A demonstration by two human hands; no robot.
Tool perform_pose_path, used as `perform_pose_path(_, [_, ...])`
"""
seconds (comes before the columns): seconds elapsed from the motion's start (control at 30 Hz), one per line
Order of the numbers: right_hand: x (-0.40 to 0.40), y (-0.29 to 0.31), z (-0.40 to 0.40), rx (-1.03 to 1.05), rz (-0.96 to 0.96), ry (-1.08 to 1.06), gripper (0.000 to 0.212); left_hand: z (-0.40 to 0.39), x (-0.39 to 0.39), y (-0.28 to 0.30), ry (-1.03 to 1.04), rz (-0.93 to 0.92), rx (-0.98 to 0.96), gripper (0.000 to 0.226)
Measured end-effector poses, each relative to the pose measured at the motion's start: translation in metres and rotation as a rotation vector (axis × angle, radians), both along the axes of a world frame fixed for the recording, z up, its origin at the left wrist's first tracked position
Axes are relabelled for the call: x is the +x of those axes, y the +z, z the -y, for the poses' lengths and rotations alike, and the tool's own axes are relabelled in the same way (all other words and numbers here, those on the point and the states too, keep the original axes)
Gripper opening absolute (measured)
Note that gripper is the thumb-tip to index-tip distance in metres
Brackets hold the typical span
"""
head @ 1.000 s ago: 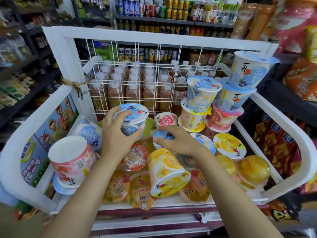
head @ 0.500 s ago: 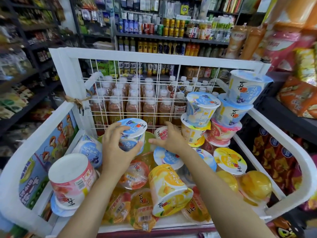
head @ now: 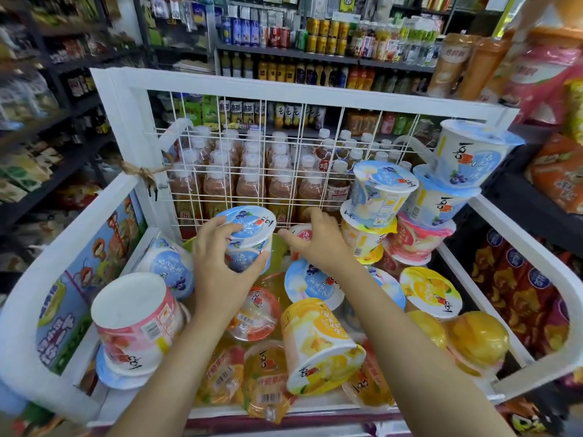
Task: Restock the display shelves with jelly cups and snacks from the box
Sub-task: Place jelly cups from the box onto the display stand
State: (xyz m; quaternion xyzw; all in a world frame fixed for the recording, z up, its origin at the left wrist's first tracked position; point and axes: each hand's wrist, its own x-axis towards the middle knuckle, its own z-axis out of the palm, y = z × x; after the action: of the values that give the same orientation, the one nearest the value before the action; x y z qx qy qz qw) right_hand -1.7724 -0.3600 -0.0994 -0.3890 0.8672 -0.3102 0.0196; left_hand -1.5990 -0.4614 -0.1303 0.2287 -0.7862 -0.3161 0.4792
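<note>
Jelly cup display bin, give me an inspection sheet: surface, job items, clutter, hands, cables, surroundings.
Surface: white display bin with a wire grid back, floor covered by stock.
Job's things: blueberry jelly cup upright at the back; yellow jelly cup lying on its side; pink jelly cup tipped at the left; stacked cups leaning at the right.
Clutter: clear jelly pouches loose along the front edge.
Hands: left hand grips the blueberry jelly cup; right hand reaches to a red-lidded cup, grasp unclear.
Cables: nothing seen; twine knot on the left post.
Surroundings: bottled tea behind the grid, drink shelves beyond.
</note>
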Motion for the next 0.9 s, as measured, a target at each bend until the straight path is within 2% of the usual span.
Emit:
perform_pose_path(0.13, [0.007, -0.002, -0.005, -0.114, -0.083, -0.020, 0.049, -0.001, -0.002, -0.004, 0.018, -0.030, 0.008, 0.057])
perform_pose_path(0.23, [0.013, -0.004, -0.007, -0.114, -0.156, -0.030, 0.043, -0.001, -0.003, -0.006, 0.035, -0.048, 0.004, 0.056])
perform_pose_path(0.33, [0.014, -0.004, -0.007, -0.029, -0.184, -0.022, 0.051, -0.002, -0.003, -0.007, 0.040, -0.042, -0.005, 0.056])
perform_pose_path(0.47, [0.010, 0.001, -0.005, 0.108, -0.187, 0.010, 0.075, -0.002, -0.004, -0.008, 0.031, -0.030, -0.026, 0.057])
perform_pose_path(0.57, [0.011, 0.000, -0.006, 0.121, -0.202, 0.007, 0.084, -0.002, -0.004, -0.008, 0.033, -0.029, -0.025, 0.057])
perform_pose_path(0.7, [0.016, -0.004, -0.010, 0.017, -0.224, 0.020, 0.081, -0.001, -0.004, -0.007, 0.023, -0.028, -0.052, 0.056])
perform_pose_path(0.83, [0.025, -0.012, -0.013, -0.077, -0.283, 0.074, 0.068, -0.002, -0.005, -0.006, 0.022, -0.024, -0.059, 0.056])
perform_pose_path(0.9, [0.025, -0.012, -0.016, -0.112, -0.229, 0.080, 0.066, -0.003, -0.005, -0.006, 0.023, -0.019, -0.063, 0.055])
